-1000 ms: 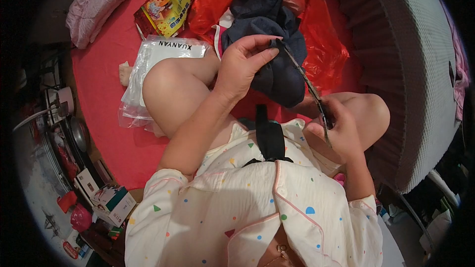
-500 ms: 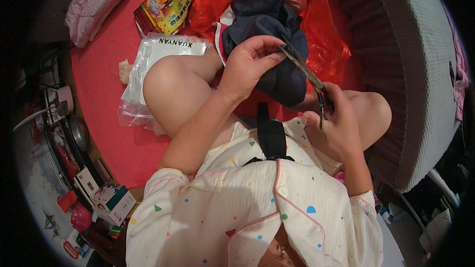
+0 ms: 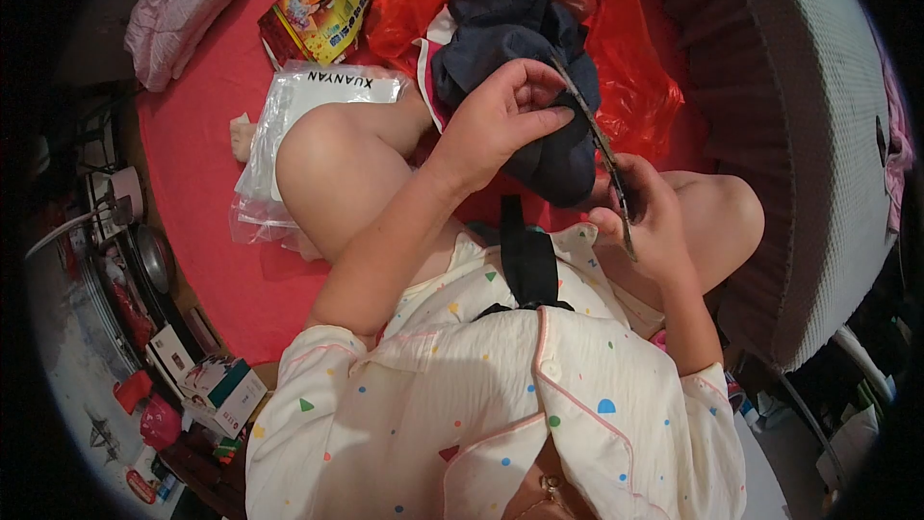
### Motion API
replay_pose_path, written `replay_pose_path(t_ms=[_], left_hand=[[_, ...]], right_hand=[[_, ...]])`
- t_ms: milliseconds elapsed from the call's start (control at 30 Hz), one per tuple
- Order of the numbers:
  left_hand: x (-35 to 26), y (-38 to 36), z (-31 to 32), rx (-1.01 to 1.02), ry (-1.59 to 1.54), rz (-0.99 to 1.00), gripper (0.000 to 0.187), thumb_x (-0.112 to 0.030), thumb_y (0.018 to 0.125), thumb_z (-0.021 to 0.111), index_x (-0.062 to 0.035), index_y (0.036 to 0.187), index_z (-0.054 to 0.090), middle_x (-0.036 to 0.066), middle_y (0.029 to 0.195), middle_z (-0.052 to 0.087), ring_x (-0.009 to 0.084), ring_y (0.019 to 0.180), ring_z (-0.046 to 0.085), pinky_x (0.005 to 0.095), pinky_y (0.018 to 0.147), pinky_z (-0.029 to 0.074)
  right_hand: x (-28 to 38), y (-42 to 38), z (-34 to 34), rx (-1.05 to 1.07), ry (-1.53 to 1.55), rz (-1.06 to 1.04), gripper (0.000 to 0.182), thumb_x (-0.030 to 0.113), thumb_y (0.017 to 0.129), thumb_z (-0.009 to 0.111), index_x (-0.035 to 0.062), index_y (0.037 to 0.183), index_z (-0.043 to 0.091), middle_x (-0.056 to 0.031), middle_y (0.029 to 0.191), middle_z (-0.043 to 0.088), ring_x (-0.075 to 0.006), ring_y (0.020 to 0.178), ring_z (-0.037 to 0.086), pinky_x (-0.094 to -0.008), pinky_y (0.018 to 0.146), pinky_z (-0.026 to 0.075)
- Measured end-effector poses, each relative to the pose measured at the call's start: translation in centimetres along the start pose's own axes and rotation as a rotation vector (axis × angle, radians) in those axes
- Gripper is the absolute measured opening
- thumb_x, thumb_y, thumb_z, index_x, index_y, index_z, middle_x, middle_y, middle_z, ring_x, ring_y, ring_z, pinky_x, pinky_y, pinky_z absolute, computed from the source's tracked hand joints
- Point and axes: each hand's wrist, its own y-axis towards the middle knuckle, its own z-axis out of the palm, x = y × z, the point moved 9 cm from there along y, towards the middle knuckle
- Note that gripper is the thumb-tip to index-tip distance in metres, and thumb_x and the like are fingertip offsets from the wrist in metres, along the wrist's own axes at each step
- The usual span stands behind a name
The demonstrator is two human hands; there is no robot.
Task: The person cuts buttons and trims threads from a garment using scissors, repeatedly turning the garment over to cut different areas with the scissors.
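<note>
In the head view, my right hand [image 3: 647, 221] is closed around the handle end of a pair of scissors [image 3: 599, 135], seen nearly edge-on. Their long blades slant up and to the left, tips close to my left fingers. My left hand [image 3: 500, 120] is raised beside the blades, thumb and fingers apart, with nothing visible between them. Beneath both hands lies a crumpled navy cloth garment [image 3: 510, 29], with a white and pink trimmed edge [image 3: 428, 82] at its left. Part of the garment is hidden behind my left hand.
A red plastic bag [image 3: 635, 87] spreads behind the garment. Left of it are a yellow and dark red packet [image 3: 322, 5] and a clear bag marked XUANYAN [image 3: 279, 125], on a red sheet [image 3: 212, 250]. A pink pillow [image 3: 188, 14] lies far left; a grey padded panel [image 3: 808, 135] stands right.
My left thumb and fingers have parted from their pinch at the scissor tips. The scissors have turned more edge-on and stand a little steeper in my right hand.
</note>
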Motion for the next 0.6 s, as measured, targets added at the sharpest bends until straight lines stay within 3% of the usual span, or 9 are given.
replay_pose_path(t_ms=[67,167,233,367,600], left_hand=[[-0.3,0.0,0.3,-0.004,0.014,0.013,0.034,-0.001,0.088,0.062,-0.001,0.122,0.055,0.007,0.119,0.06,0.0132,0.111,0.056,0.025,0.1,0.042],[-1.0,-0.3,1.3,0.048,-0.15,-0.041,0.041,-0.004,0.089,0.061,-0.0007,0.129,0.052,0.009,0.12,0.061,0.016,0.111,0.058,0.0282,0.101,0.043],[-0.6,-0.3,2.3,0.19,-0.3,-0.113,0.045,-0.004,0.089,0.059,-0.0003,0.133,0.049,0.012,0.122,0.061,0.0193,0.111,0.06,0.0324,0.101,0.046],[0.2,-0.4,2.3,0.2,-0.396,-0.162,0.042,-0.003,0.089,0.059,-0.0003,0.13,0.051,0.013,0.121,0.062,0.0213,0.109,0.062,0.0361,0.099,0.049],[1.2,-0.5,2.4,0.184,-0.441,-0.226,0.038,-0.003,0.088,0.06,-0.0006,0.125,0.054,0.013,0.119,0.063,0.0216,0.108,0.062,0.0377,0.098,0.05]], right_hand=[[-0.9,-0.2,0.8,0.086,0.191,0.071,0.062,0.032,0.072,0.086,-0.0007,0.113,0.054,0.0018,0.086,0.052,-0.0072,0.078,0.047,-0.0217,0.07,0.04],[-0.9,-0.5,1.5,0.131,0.301,0.122,0.062,0.039,0.071,0.086,0.0015,0.11,0.055,0.0041,0.083,0.048,-0.0051,0.075,0.044,-0.0196,0.068,0.037],[-0.7,-0.5,1.9,0.156,0.337,0.147,0.064,0.043,0.071,0.085,0.0019,0.11,0.055,0.0048,0.081,0.046,-0.005,0.074,0.044,-0.0192,0.068,0.036],[-1.0,-0.6,2.5,0.176,0.397,0.162,0.067,0.051,0.07,0.083,0.0026,0.108,0.055,0.0057,0.079,0.044,-0.0051,0.074,0.043,-0.0187,0.068,0.036],[-1.7,-1.1,2.8,0.204,0.389,0.199,0.061,0.05,0.075,0.079,0.0026,0.106,0.056,0.0055,0.08,0.045,-0.0049,0.074,0.044,-0.0188,0.068,0.036]])
